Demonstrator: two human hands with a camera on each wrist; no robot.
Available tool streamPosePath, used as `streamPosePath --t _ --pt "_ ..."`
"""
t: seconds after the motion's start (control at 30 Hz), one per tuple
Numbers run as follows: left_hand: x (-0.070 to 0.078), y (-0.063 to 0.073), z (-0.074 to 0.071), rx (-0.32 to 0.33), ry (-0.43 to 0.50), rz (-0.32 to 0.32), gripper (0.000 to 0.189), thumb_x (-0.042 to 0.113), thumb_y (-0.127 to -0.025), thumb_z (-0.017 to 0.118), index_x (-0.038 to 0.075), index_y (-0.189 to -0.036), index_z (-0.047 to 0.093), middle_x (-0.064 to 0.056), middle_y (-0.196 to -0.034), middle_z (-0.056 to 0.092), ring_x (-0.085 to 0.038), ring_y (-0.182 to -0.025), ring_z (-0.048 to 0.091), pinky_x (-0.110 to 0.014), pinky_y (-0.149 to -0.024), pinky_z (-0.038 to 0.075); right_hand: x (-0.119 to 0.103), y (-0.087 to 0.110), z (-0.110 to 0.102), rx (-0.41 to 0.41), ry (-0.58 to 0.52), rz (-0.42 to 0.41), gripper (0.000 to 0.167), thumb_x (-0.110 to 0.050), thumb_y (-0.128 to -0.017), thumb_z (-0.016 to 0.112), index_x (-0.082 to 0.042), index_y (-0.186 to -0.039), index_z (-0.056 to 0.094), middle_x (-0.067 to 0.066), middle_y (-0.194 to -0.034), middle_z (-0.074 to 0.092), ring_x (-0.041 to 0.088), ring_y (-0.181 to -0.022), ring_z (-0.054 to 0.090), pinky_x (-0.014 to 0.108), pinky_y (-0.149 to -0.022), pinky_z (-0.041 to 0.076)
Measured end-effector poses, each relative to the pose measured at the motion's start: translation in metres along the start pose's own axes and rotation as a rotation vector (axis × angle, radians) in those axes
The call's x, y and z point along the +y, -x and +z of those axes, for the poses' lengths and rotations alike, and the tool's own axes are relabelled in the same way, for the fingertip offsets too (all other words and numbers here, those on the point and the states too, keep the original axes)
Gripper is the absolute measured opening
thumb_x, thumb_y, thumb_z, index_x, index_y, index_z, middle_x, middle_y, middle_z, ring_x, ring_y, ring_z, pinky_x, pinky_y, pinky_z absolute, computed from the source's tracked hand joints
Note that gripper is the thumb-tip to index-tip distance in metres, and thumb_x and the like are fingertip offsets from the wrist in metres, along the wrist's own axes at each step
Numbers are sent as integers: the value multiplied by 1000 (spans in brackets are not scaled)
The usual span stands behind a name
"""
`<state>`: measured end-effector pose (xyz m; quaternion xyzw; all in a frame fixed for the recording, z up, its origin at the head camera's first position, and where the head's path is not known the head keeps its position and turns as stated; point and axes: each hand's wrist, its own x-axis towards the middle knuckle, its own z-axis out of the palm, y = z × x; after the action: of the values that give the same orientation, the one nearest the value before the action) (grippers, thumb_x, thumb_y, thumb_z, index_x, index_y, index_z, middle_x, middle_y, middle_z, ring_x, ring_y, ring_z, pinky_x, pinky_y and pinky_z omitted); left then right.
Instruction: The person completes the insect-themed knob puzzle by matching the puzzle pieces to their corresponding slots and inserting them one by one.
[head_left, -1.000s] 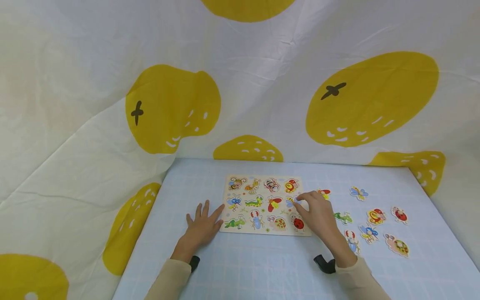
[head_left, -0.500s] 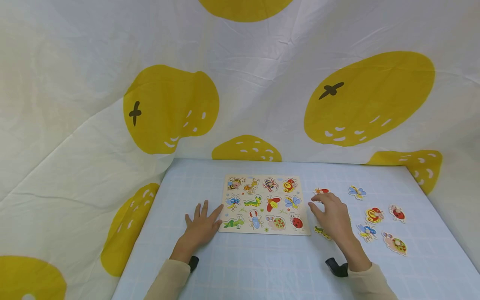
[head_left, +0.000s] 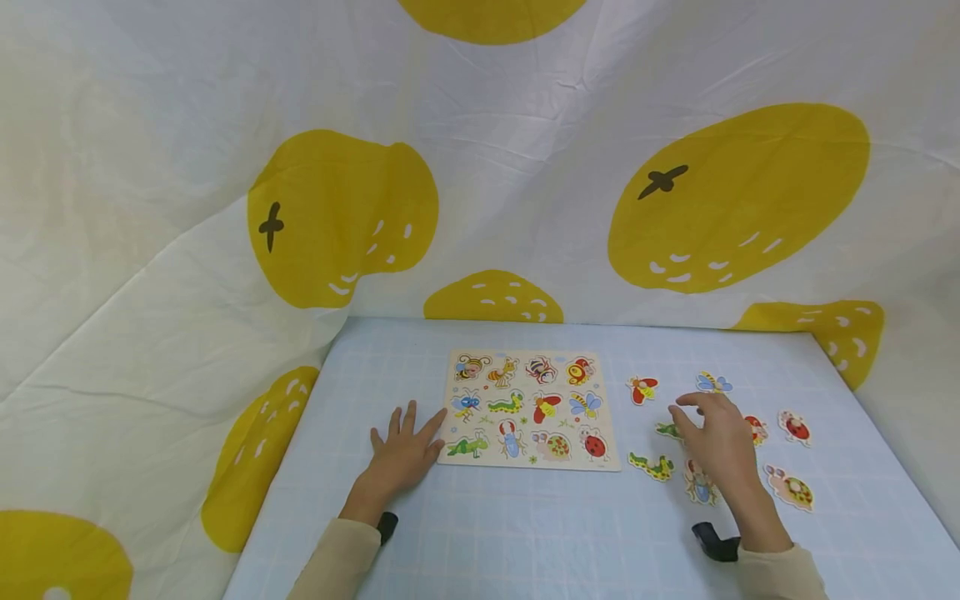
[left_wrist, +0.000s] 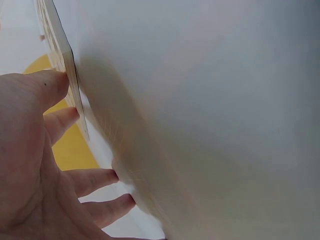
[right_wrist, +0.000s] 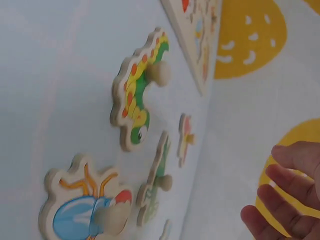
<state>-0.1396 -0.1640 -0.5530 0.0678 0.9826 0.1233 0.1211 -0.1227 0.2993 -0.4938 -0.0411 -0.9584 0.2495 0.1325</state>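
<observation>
My left hand (head_left: 405, 458) lies flat with fingers spread at the left edge of a wooden insect puzzle board (head_left: 536, 462). In the left wrist view, its thumb and a finger (left_wrist: 62, 122) touch the board's edge. My right hand (head_left: 720, 437) hovers over loose knobbed puzzle pieces to the board's right, holding nothing; its fingers are loosely bent in the right wrist view. Nearest it are the green grasshopper piece (head_left: 667, 430), the blue beetle piece (head_left: 699, 485) and the caterpillar piece (right_wrist: 132, 95). The hand covers part of the group.
Farther out lie the red-winged bug piece (head_left: 642, 389), the dragonfly piece (head_left: 712, 382), the ladybug piece (head_left: 795, 427) and the snail piece (head_left: 790, 487). A pale blue checked cloth (head_left: 525, 542) covers the table. A white curtain with yellow fruit print (head_left: 525, 208) hangs behind.
My right hand has moved from the board's right side, over the dragonfly picture, rightward to the loose pieces. The caterpillar and red-winged bug pieces are uncovered. My left hand stays put.
</observation>
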Motion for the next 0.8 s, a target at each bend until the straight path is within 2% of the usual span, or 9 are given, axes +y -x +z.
streamPosePath --t 0.23,0.43,0.57,0.8 --pt "2 2 -2 1 4 -7 56 43 -104 50 32 -157 35 -23 -164 13 -50 -147 6 -81 -104 6 33 0 -6 -33 -26 78 28 -19 -96 68 2 -114 68 30 -120 55 45 -104 53 60 -78 47" --pt "3 3 -3 5 6 -2 56 43 -104 50 32 -157 35 -23 -163 14 -50 -147 6 -81 -104 6 58 -1 -12 -55 -17 182 34 -24 -99 64 3 -119 65 32 -124 51 47 -108 49 64 -83 46" --pt "3 3 -5 2 10 -2 56 43 -104 50 32 -157 35 -24 -163 14 -50 -147 6 -81 -104 6 70 -3 -18 -80 13 235 35 -24 -98 64 4 -119 64 33 -124 50 50 -111 46 67 -87 43" --pt "6 5 -7 5 9 1 56 42 -104 51 30 -156 37 -25 -163 16 -51 -147 8 -81 -103 8 85 -5 -30 -131 18 301 38 -23 -99 63 9 -120 61 35 -119 49 53 -108 43 69 -85 39"
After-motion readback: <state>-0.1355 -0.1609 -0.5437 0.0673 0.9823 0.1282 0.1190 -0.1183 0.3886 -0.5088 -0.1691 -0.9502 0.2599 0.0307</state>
